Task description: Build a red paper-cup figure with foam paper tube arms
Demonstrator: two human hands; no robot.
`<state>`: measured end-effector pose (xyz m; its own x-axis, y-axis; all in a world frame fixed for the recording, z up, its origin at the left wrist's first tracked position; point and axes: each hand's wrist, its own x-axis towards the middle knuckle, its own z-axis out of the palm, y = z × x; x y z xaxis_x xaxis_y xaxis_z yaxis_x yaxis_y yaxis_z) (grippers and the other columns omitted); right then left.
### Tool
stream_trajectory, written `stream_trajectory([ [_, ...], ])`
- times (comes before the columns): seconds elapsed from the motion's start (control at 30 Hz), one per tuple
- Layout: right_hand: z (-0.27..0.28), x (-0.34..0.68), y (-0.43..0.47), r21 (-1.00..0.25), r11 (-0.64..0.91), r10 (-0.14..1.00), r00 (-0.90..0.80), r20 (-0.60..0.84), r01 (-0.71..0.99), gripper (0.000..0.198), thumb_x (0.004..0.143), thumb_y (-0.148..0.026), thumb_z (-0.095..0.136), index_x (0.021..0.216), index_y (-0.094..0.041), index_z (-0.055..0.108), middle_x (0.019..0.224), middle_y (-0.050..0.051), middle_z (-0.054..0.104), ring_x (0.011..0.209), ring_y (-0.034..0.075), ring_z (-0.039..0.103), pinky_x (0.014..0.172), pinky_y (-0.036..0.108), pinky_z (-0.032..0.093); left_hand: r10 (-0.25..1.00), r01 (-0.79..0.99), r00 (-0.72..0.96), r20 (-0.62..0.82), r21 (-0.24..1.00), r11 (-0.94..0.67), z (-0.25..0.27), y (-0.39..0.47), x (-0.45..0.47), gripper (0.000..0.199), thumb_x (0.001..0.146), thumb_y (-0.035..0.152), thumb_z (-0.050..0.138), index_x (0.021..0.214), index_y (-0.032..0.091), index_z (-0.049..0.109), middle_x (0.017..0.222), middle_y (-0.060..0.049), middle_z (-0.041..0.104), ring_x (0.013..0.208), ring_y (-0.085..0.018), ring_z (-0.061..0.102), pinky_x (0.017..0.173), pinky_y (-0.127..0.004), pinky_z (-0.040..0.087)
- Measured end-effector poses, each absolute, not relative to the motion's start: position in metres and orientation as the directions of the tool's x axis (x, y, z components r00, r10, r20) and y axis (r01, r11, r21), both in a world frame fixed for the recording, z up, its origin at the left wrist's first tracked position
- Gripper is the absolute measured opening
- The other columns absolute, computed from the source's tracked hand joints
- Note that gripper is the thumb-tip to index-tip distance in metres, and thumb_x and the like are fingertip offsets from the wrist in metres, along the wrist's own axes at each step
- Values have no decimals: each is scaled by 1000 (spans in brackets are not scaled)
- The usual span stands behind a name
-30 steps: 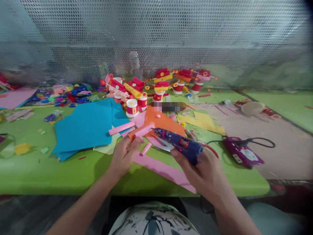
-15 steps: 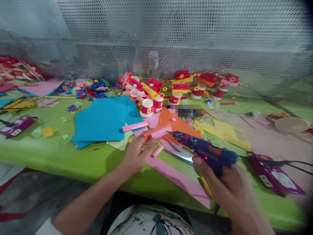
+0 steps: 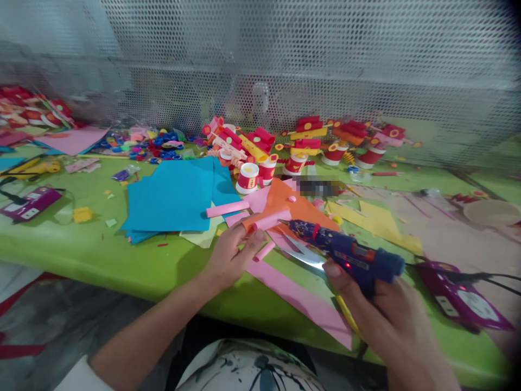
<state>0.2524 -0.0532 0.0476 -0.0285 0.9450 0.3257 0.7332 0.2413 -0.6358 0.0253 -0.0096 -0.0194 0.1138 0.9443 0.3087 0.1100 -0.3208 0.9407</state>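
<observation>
In my right hand (image 3: 378,304) is a dark blue hot glue gun (image 3: 345,250), its red light lit and its nozzle pointing left. The nozzle tip meets the right end of a pink paper roll (image 3: 271,219). My left hand (image 3: 232,252) pinches that roll between thumb and fingers. Under it lies an orange paper sheet (image 3: 280,198). A second pink roll (image 3: 228,208) rests to the upper left, and a shorter pink roll (image 3: 264,251) lies beside my left thumb. Scissors (image 3: 303,255) with yellow handles lie partly behind the glue gun, over a long pink paper strip (image 3: 301,298).
Blue paper sheets (image 3: 171,195) lie to the left. Behind stand several red-and-white cups with paper figures (image 3: 297,157). Yellow paper (image 3: 374,225) lies at right, near a purple power strip (image 3: 459,298). Another purple power strip (image 3: 32,203) is at far left.
The whole view has shifted slightly. Both hands keep their grip, and the glue gun's nozzle stays at the right end of the pink roll.
</observation>
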Motion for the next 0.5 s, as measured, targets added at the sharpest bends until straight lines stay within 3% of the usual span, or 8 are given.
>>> stream_trajectory([
  [0.3,44,257,-52,-605,310,925,-87,369,734,39,95,-57,60,77,-24,69,58,-1,55,53,17,50,47,30,38,942,136,126,310,936,-326,-20,-9,25,43,106,49,50,132,22,71,116,-12,77,101,-24,73,83,-34,60],
  [0.5,47,251,-59,-660,208,958,-14,286,722,42,95,-61,59,76,-24,66,59,0,57,56,18,53,51,31,40,939,169,135,315,927,-335,-19,-9,25,45,107,50,48,133,22,71,113,-12,78,96,-24,73,81,-34,60],
])
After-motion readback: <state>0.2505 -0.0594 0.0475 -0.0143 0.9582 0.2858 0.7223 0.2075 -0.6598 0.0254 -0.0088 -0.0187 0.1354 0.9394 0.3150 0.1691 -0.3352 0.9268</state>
